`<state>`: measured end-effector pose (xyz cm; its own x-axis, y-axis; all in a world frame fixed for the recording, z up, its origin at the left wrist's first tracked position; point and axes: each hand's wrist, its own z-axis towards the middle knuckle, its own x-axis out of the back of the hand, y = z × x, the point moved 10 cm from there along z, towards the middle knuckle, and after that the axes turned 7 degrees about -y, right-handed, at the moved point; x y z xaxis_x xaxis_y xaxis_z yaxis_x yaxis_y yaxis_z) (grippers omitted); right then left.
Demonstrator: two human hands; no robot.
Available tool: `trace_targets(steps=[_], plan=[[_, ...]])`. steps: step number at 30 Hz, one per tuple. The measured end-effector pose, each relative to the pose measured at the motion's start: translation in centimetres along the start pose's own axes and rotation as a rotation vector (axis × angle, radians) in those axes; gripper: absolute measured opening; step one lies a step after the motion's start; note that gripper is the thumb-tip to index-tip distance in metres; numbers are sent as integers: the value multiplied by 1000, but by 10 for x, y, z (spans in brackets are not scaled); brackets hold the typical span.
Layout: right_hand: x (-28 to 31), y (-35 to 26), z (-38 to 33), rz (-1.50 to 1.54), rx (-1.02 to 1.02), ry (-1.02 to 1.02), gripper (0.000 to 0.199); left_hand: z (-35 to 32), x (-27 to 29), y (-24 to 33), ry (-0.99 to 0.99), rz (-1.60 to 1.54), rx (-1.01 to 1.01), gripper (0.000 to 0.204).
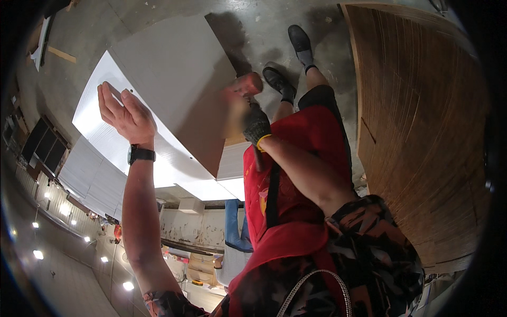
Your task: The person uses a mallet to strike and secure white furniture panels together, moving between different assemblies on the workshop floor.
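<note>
Grey concrete floor [253, 26], stained. Brown wooden boards [422, 132] are stacked at right. Round ceiling lamps [38, 254] are lit lower left; dark-framed windows [45, 145] seen at left.

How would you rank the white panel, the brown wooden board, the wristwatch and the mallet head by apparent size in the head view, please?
1. White panel and brown wooden board: alike, unsure.
2. Mallet head, blurred.
3. Wristwatch, though nearness to the camera makes this unsure.

A stack of brown wood-grain boards [422, 132] is seen at the right, on a grey concrete floor [253, 26]. A wooden strip [62, 54] is seen far left. Ceiling lights [38, 254] and white stacked sheets [92, 177] are shown lower left.
</note>
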<state>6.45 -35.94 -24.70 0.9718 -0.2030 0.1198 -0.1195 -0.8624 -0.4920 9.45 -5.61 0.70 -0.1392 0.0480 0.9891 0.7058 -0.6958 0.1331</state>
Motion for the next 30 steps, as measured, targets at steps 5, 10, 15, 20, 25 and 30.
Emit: trace_targets(steps=[5,10,15,20,25,30], plan=[[3,-5,-10,122,-129,-40,28,-1,-2,1,-6,13,6,50],[18,-10,4,-83,-16,65,23,0,1,5,18,6,-30,50],[6,-8,3,42,-82,-42,26,-3,-2,-3,7,6,-5,50],[-6,16,16,35,-56,129,26,3,-2,5,7,3,-6,50],[11,-9,3,141,8,22,25,-4,-1,-4,10,-1,8,50],[5,-9,-7,208,-115,98,25,1,-1,3,7,-3,-20,50]])
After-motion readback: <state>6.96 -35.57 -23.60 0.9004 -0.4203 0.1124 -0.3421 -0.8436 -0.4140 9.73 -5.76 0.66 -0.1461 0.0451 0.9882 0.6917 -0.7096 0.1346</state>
